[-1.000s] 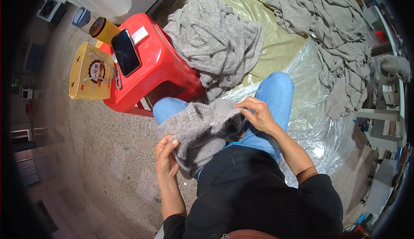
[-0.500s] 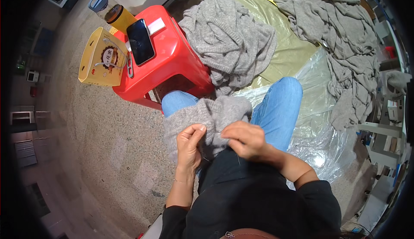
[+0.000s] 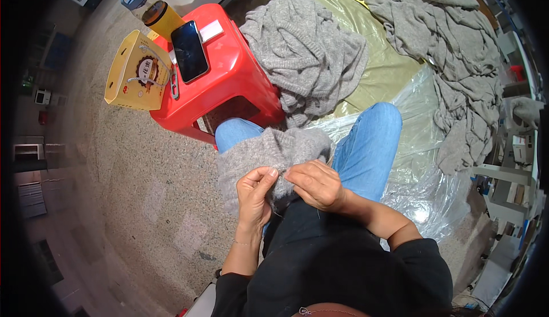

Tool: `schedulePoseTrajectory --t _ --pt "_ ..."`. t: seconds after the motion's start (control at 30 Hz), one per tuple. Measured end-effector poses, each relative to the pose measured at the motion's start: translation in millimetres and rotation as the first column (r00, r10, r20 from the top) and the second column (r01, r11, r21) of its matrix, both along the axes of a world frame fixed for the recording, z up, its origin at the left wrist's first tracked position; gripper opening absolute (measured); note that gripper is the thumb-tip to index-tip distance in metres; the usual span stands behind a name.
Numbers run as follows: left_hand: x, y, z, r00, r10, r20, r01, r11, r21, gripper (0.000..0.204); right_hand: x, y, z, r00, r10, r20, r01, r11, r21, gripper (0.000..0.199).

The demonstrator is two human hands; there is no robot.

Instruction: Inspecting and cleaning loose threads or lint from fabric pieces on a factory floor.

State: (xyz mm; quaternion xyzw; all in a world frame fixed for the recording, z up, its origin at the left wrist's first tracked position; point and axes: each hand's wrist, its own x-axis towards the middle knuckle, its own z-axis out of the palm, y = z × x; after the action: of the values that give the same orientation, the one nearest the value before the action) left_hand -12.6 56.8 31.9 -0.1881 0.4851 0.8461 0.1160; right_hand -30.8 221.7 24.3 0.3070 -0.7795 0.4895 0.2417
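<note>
A fuzzy grey knitted garment (image 3: pixel 243 158) lies bunched across my lap, over both thighs. The thumb and forefinger of my left hand (image 3: pixel 253 196) pinch its edge near the middle. My right hand (image 3: pixel 318 185) is closed just beside it, its fingertips pressed together close to the left thumb. Whatever sits in that right pinch is too small to make out. Part of the knit is hidden under both hands.
At my front left stands a red plastic stool (image 3: pixel 229 60) with a phone (image 3: pixel 189 52), a yellow paper bag (image 3: pixel 134 77), a bottle (image 3: pixel 163 20) and small snips (image 3: pixel 174 84). Grey knitwear (image 3: pixel 311 48) is heaped ahead; more knitwear (image 3: pixel 434 25) lies on plastic sheeting (image 3: pixel 412 128) at right.
My right hand has moved left, bringing its fingertips up against the left hand's pinch. The left hand keeps hold of the knit, nearly in place.
</note>
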Motion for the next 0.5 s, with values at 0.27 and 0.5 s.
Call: schedulePoseTrajectory --t 0.27,0.5 --pt "0.0 0.4 -2.4 1.0 -0.015 0.0 0.015 1.0 -0.01 0.006 -6.4 8.3 4.3 0.941 0.115 0.318 -0.097 0.993 -0.072 0.029" --pt "-1.0 5.9 -1.3 0.999 0.014 0.03 -0.013 1.0 -0.027 0.006 -5.5 10.1 0.3 0.98 0.132 0.152 -0.134 0.991 0.006 0.027"
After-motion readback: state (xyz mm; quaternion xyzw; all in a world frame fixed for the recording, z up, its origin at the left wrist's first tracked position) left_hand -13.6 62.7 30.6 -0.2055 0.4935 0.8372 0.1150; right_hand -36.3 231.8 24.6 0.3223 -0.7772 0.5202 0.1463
